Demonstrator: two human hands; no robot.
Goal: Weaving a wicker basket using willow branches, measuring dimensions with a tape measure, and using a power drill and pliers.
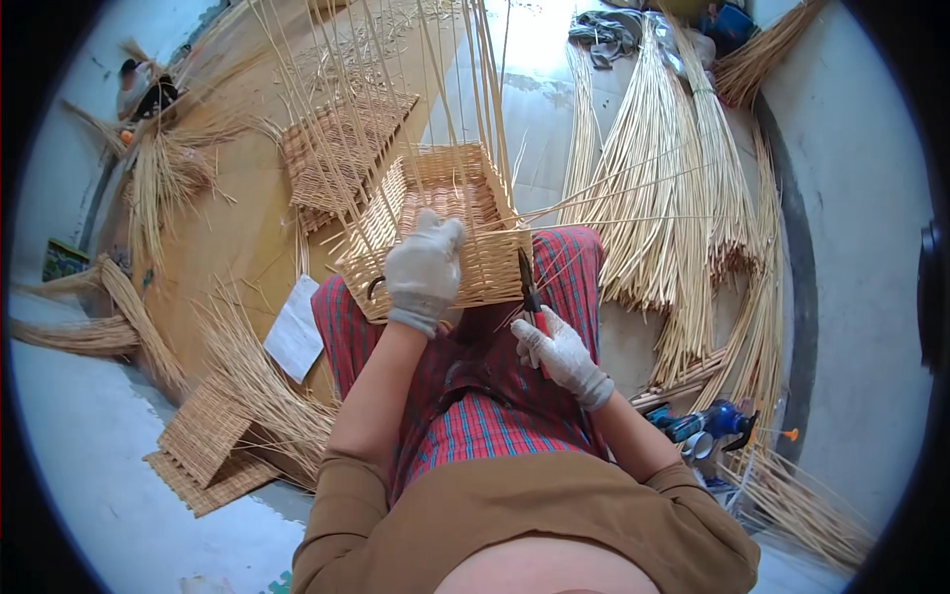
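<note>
A half-woven wicker basket (492,259) rests across my lap, its tall uncut stakes rising from the far and left sides. My left hand (426,265), in a pale work glove, is closed over the basket's near rim. A dark curved piece (375,287) shows beside that hand against the near wall. My right hand (562,354), gloved too, is closed around pruning shears (531,289) with red handles and dark jaws. The jaws point up along the basket's near right corner. Whether they touch the weave I cannot tell. Several loose canes (584,213) stick out to the right from the rim.
Big bundles of pale cane (658,188) lie on the floor at the right. A woven panel (346,148) lies beyond the basket, and more panels (208,431) at lower left. A blue power tool (727,421) sits low right. Another person (148,94) sits far left.
</note>
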